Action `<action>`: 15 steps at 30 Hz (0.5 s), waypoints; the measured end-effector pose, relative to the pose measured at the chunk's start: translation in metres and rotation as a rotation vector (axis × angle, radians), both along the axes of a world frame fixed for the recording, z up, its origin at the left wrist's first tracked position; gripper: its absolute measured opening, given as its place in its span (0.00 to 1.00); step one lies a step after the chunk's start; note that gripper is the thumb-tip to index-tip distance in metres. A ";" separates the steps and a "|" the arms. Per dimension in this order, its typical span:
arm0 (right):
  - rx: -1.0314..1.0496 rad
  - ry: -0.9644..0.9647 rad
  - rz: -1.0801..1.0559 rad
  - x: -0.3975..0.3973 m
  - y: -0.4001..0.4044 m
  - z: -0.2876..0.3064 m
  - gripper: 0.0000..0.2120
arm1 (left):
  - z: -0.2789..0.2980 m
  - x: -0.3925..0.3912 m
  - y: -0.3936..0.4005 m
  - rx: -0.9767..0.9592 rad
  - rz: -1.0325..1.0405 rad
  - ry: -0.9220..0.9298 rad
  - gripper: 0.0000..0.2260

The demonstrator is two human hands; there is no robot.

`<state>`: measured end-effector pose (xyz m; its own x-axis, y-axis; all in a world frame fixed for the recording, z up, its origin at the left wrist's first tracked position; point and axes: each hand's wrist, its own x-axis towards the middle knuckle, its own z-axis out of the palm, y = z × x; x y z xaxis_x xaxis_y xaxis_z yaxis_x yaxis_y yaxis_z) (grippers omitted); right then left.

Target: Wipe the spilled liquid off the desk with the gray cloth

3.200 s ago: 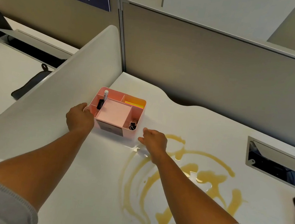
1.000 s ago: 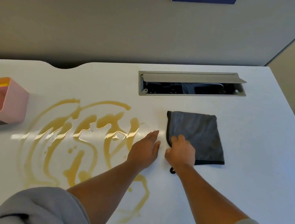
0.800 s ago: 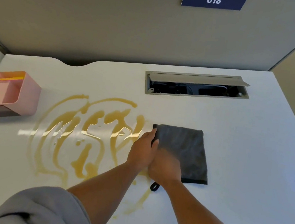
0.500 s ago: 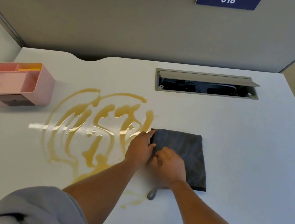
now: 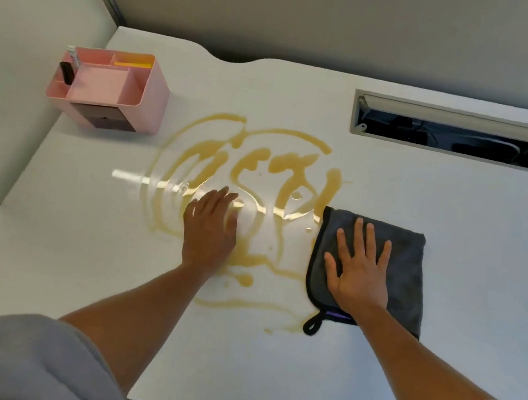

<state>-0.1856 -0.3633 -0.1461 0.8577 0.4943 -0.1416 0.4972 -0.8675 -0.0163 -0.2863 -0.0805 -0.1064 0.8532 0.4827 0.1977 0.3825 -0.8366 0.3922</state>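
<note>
The right hand (image 5: 358, 271) lies flat, fingers spread, pressing the folded gray cloth (image 5: 403, 270) onto the white desk (image 5: 454, 206) at the right edge of the amber spilled liquid (image 5: 260, 166); the cloth's hanging loop (image 5: 312, 326) points toward the person. The left hand (image 5: 209, 229) rests open, fingers nearly together, over the spill's middle; a pink desk organizer (image 5: 110, 88) stands far left, a cable hatch (image 5: 460, 137) far right.

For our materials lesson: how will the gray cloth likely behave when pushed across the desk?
The gray cloth looks soft and folded, so it probably bunches unless the right hand presses flat. It likely slides easily on the smooth desk.
</note>
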 end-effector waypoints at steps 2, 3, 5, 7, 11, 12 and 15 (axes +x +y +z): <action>0.004 0.002 0.031 -0.014 0.013 0.002 0.31 | -0.002 -0.021 0.022 -0.008 0.101 -0.018 0.17; 0.015 0.002 0.041 -0.023 0.021 0.002 0.31 | -0.004 -0.031 0.030 -0.007 0.152 -0.018 0.18; 0.042 0.014 0.071 -0.043 0.042 0.003 0.31 | -0.010 -0.055 0.048 0.000 0.265 0.003 0.20; 0.042 0.019 0.101 -0.062 0.065 0.005 0.31 | -0.016 -0.076 0.062 -0.011 0.382 0.047 0.21; 0.049 0.027 0.148 -0.096 0.116 0.005 0.30 | -0.026 -0.109 0.082 -0.099 0.575 0.091 0.24; 0.052 0.028 0.159 -0.103 0.128 0.005 0.30 | -0.027 -0.114 0.086 -0.111 0.591 0.104 0.24; 0.062 0.037 0.184 -0.120 0.166 0.003 0.30 | -0.032 -0.125 0.095 -0.109 0.580 0.152 0.22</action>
<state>-0.3056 -0.1975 -0.1431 0.7467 0.6511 -0.1358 0.6454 -0.7587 -0.0885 -0.4117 0.0142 -0.1385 0.4597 0.8879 0.0179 0.8223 -0.4332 0.3691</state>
